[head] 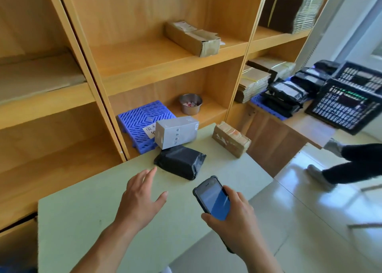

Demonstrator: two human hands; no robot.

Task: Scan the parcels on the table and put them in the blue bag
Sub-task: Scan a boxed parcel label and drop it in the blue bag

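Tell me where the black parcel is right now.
In the head view, the black parcel lies on the table just beyond the left hand, with the grey box right behind it and the brown parcel to its right.

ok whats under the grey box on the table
The grey box seems to rest on the black parcel and the blue plastic grid. It hides part of the white label there; anything else beneath is covered.

The left hand (140,202) and the right hand (233,217) are seen bare. Both forearms (107,243) are uncovered as far as shown.
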